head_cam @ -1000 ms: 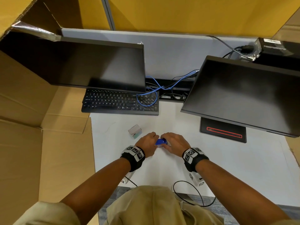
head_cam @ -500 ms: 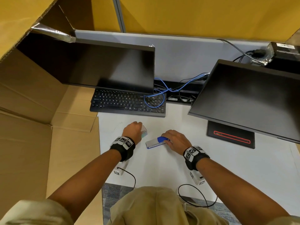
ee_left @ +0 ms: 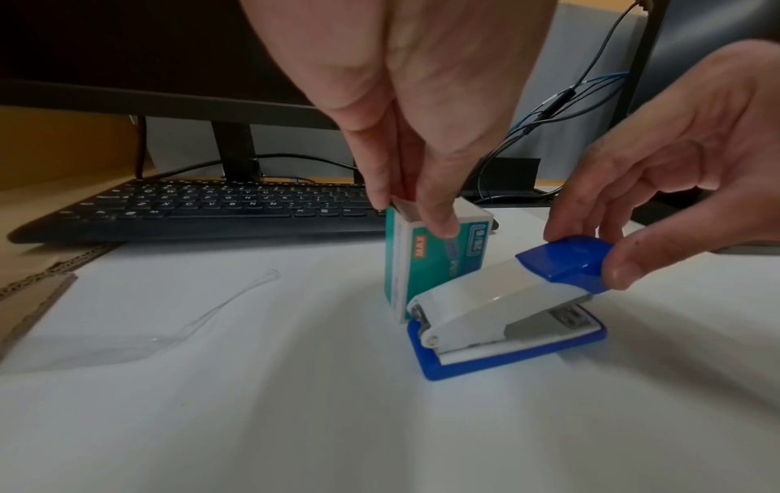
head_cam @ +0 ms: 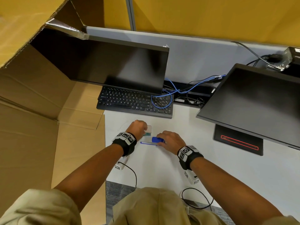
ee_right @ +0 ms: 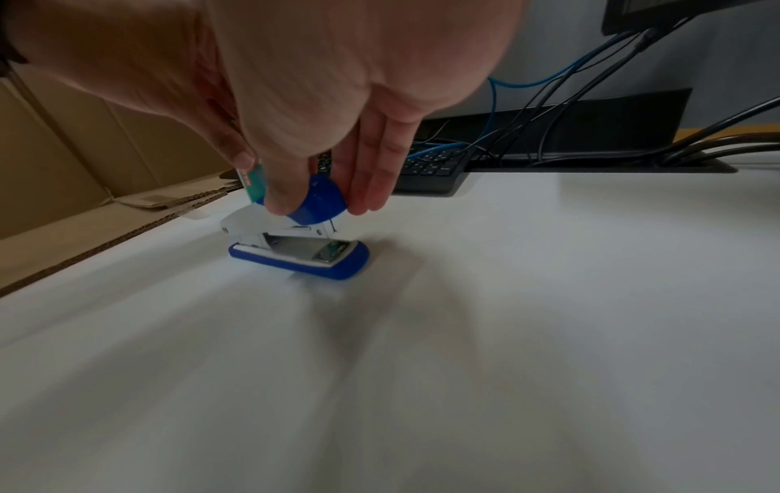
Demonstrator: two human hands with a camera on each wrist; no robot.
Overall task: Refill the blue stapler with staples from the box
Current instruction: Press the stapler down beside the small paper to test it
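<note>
A small blue and white stapler lies on the white desk, its base flat. My right hand pinches its blue front cap between thumb and fingers. Just behind the stapler stands a teal and white staple box on end. My left hand grips the box's top between thumb and fingers. Whether the box is open is unclear.
A black keyboard lies behind the hands under a dark monitor. A second monitor and its base stand at the right. Flattened cardboard covers the left. A clear plastic strip lies left of the box. Cables trail at the back.
My left hand left the stapler, moved up-left and took hold of the staple box. My right hand stayed on the stapler's blue cap, and the stapler now lies exposed between the hands.
</note>
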